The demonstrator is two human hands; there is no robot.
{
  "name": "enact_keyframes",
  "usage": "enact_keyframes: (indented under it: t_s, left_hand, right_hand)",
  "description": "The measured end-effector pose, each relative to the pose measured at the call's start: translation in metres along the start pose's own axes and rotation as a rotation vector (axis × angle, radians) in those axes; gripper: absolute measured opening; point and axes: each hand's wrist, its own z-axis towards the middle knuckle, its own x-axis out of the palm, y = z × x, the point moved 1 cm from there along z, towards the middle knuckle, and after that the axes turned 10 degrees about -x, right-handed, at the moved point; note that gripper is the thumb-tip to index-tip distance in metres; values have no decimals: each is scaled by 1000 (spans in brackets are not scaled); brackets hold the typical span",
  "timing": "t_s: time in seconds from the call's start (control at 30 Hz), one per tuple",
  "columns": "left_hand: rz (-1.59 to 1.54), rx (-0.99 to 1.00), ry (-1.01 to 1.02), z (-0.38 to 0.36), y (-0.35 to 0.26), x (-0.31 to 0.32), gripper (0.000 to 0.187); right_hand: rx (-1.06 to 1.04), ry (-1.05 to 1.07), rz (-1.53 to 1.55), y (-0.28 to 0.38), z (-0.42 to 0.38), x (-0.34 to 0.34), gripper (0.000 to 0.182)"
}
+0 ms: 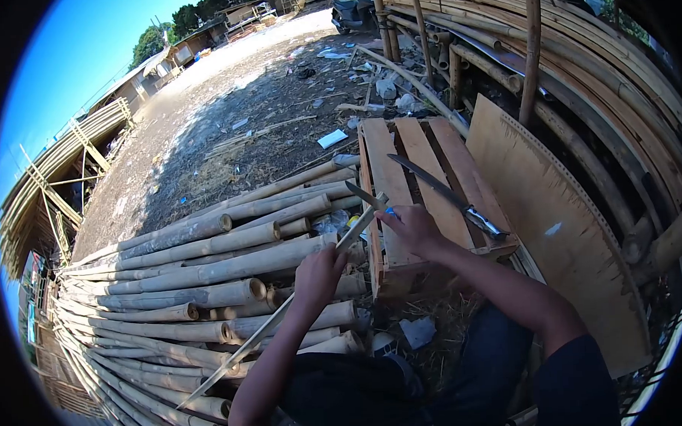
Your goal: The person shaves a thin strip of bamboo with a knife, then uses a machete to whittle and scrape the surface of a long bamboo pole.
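Note:
My left hand (318,276) is closed around a long, thin bamboo strip (244,353), which slants from the lower left up towards my right hand. The fingers of my right hand (412,228) are wrapped round a knife with a blue handle. Its dark blade (364,195) crosses the strip near the upper end, apparently touching it. A larger knife (435,183) with a long dark blade lies on the wooden crate (409,155), just beyond my right hand. Part of the small knife's handle is hidden by my fingers.
Stacked bamboo poles (200,276) fill the ground on the left. A plywood sheet (548,228) leans right of the crate, and more split bamboo (575,36) is stacked behind wooden posts (530,52). Litter, including a white scrap (332,139), lies on the dirt ahead.

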Motion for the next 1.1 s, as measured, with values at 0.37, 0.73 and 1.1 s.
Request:
enact_keyframes:
  t_s: [0.37,0.73,1.1]
  left_hand:
    - [17,35,-10,-2,-6,7,32]
    - [-24,7,22,8,-8,8,33]
    - [-32,73,-25,8,-5,13,32]
  right_hand:
    - [15,-21,-62,-7,11,-31,59]
    - [208,-78,112,3,5,-9,66]
    - [147,-84,-63,-4,10,-20,67]
